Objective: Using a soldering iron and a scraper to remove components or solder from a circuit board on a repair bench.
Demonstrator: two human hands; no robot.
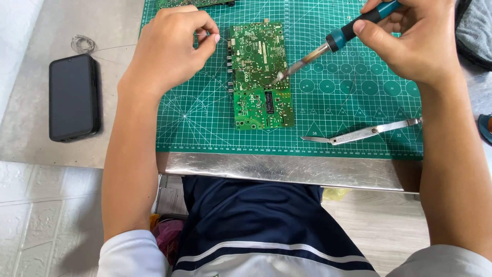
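Head view, straight down onto the worktop. Right hand [410, 43] at 1 o'clock is clenched around the teal-and-black handle of a soldering iron [335, 37]; the metal shaft runs down toward 7 o'clock and the tip touches the green rectangular printed circuit board [259, 74] near its right edge, about mid-height. Board lies flat, long side vertical, top centre of the green gridded cutting mat [205, 118]; row of dark connectors along its left edge, black chip in the lower half. Left hand [171, 48] at 11 o'clock, just left of the board, thumb and forefinger pinched on a thin silvery solder wire [215, 38] whose end reaches toward the board's top-left edge; can't tell if it touches. Loose coil of the same wire [82, 43] further out at 10 o'clock on the grey worktop [31, 149]. Black smartphone [73, 97], screen dark, lies at 9 o'clock, off the mat, well apart from the board. Silver metal tweezers [366, 132] at 4 o'clock on the mat, points toward the left, untouched. Shiny steel edge [287, 169] of the worktop runs along the bottom of the mat.
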